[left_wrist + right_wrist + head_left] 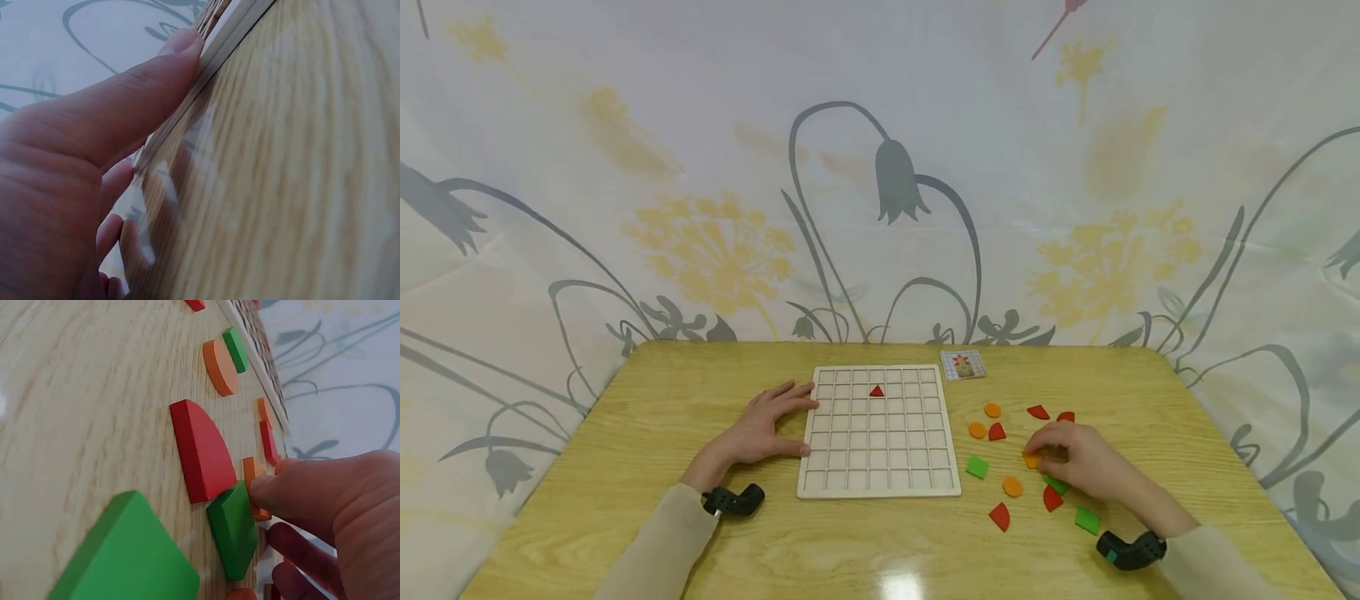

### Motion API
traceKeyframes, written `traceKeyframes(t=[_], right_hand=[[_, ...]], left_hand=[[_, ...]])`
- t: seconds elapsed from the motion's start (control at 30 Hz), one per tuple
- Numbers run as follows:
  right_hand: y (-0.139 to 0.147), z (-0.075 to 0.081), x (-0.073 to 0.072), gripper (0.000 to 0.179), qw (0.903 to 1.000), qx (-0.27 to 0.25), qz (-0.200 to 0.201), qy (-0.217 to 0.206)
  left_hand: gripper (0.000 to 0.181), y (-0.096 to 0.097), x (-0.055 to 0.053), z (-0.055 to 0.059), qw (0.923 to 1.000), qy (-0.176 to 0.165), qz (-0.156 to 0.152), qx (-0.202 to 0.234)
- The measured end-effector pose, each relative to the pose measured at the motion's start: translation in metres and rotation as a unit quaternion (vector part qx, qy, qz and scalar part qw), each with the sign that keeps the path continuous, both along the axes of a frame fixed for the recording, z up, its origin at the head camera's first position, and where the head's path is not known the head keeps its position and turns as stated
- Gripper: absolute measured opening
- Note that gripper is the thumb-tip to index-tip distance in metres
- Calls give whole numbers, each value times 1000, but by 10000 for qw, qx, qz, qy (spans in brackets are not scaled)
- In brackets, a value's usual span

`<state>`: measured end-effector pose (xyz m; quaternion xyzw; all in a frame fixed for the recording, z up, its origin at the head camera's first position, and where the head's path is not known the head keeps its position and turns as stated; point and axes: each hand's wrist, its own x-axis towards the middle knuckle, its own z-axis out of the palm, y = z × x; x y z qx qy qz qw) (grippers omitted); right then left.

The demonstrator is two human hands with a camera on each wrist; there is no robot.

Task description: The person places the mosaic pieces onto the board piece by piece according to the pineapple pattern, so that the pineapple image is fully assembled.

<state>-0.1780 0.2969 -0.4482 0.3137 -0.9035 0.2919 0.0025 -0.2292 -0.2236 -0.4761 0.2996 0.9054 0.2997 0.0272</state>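
Note:
A white gridded board [877, 493] lies on the table with a red triangular piece [877, 391] in one cell near its far edge. My left hand [760, 427] rests along the board's left edge, fingers spread and thumb tip touching the side. Over the loose pieces on the right, my right hand [1086, 458] pinches an orange piece [249, 467] between thumb and fingers; its full shape is hidden. A green piece [234, 531] and a red quarter-round piece [203, 453] lie right beside those fingertips.
Round orange pieces [1012, 487], green squares [977, 467] and several red quarter-rounds [1000, 517] lie scattered right of the board. A small picture card [963, 365] with a flower pattern sits past the board's far right corner. A flower-printed curtain [850, 250] hangs behind the table.

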Motion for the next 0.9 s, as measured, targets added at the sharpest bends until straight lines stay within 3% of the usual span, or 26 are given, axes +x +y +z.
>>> traceKeyframes(t=[0.53, 0.9], right_hand=[[-5, 3, 0, 20, 9997, 85, -149, -184], [-10, -7, -1, 18, 9980, -441, -284, 347]], left_hand=[[71, 1, 0, 0, 10000, 15, 19, 8], [71, 3, 2, 4, 10000, -41, -4, 76]])
